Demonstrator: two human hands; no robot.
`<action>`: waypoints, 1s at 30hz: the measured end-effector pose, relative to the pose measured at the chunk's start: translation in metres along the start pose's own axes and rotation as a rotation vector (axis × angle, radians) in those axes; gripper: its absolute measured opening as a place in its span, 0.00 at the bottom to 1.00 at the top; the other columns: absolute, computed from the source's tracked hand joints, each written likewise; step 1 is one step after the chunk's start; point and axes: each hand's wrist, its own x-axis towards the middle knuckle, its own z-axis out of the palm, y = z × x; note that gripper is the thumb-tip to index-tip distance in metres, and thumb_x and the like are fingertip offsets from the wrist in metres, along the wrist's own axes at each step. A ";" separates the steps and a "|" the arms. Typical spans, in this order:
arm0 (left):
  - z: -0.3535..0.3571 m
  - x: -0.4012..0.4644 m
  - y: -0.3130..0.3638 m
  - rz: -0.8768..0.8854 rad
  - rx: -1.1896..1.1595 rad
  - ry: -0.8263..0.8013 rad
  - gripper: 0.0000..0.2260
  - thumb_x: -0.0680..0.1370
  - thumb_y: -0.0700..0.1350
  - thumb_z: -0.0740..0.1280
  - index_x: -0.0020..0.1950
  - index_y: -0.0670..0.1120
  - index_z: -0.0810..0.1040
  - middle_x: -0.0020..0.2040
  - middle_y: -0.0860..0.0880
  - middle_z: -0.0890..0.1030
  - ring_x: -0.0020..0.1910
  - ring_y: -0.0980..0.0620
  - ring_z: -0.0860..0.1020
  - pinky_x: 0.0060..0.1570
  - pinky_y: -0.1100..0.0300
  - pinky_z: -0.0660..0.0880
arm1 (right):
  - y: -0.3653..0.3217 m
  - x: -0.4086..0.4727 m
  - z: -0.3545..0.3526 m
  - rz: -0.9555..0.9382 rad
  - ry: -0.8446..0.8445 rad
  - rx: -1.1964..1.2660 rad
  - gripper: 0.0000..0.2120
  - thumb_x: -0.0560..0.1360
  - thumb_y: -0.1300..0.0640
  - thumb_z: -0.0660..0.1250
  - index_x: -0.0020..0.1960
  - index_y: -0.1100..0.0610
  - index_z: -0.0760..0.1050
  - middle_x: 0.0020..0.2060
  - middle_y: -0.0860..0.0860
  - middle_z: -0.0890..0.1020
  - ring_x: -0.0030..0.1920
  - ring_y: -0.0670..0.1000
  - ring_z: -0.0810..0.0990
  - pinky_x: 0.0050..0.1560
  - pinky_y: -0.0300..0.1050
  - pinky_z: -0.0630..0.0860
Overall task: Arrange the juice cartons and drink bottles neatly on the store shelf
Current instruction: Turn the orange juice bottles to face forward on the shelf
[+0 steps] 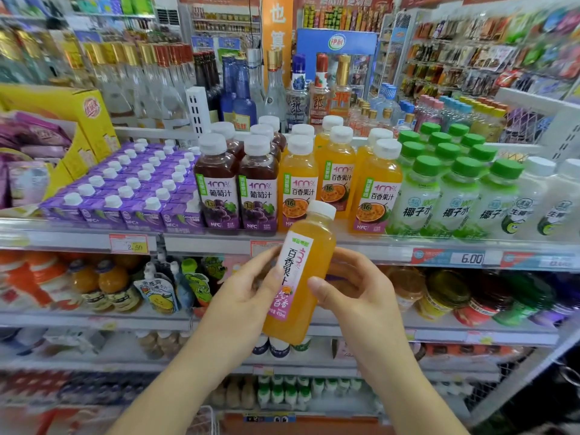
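Orange juice bottle (299, 274) tilted, gripped between left hand (251, 287) and right hand (354, 287).

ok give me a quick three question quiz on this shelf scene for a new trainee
1. True or false: both hands hold the orange juice bottle.
2. Which row has a gap at the shelf front? A) grape juice bottles B) orange bottles on the shelf C) green-capped bottles
3. What colour are the cartons left of the grape juice?

Key: 1 true, the left hand and the right hand grip it. 2 B. 3 purple.
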 end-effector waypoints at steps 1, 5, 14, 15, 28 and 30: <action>0.002 -0.001 -0.003 0.025 0.037 0.041 0.14 0.80 0.58 0.64 0.65 0.68 0.74 0.57 0.65 0.85 0.55 0.63 0.84 0.50 0.60 0.84 | -0.001 0.000 0.001 -0.012 0.023 -0.026 0.19 0.73 0.58 0.81 0.61 0.45 0.81 0.52 0.46 0.88 0.51 0.52 0.87 0.56 0.62 0.84; 0.013 -0.004 -0.011 0.133 0.244 0.154 0.11 0.83 0.57 0.65 0.65 0.66 0.71 0.59 0.64 0.82 0.57 0.64 0.82 0.53 0.54 0.83 | -0.001 -0.003 0.005 -0.096 0.106 -0.115 0.14 0.74 0.54 0.80 0.57 0.46 0.82 0.47 0.43 0.88 0.48 0.47 0.86 0.52 0.57 0.85; 0.011 -0.004 -0.009 -0.004 0.064 0.008 0.34 0.66 0.63 0.81 0.67 0.66 0.69 0.59 0.68 0.81 0.58 0.65 0.82 0.53 0.65 0.81 | -0.006 -0.011 -0.008 -0.091 -0.095 0.123 0.22 0.81 0.74 0.63 0.63 0.54 0.85 0.55 0.50 0.89 0.58 0.53 0.87 0.55 0.47 0.84; 0.010 -0.004 -0.008 -0.023 0.059 0.021 0.32 0.68 0.58 0.81 0.67 0.65 0.70 0.57 0.65 0.83 0.55 0.63 0.84 0.53 0.60 0.83 | -0.007 -0.012 -0.007 -0.087 -0.127 0.120 0.23 0.80 0.76 0.62 0.63 0.55 0.85 0.56 0.50 0.89 0.60 0.51 0.86 0.57 0.46 0.83; -0.004 -0.006 0.016 -0.220 -0.466 -0.058 0.17 0.77 0.46 0.72 0.66 0.50 0.81 0.55 0.43 0.88 0.48 0.44 0.88 0.39 0.48 0.86 | -0.010 -0.007 0.008 -0.100 -0.251 0.044 0.19 0.81 0.62 0.67 0.70 0.52 0.79 0.61 0.52 0.87 0.62 0.54 0.85 0.58 0.49 0.84; -0.008 -0.004 0.023 -0.308 -0.477 -0.016 0.14 0.80 0.48 0.70 0.65 0.46 0.82 0.47 0.41 0.87 0.36 0.47 0.86 0.23 0.58 0.78 | -0.012 -0.007 0.010 -0.099 -0.280 0.024 0.22 0.79 0.61 0.67 0.72 0.50 0.79 0.61 0.52 0.86 0.62 0.54 0.85 0.58 0.51 0.84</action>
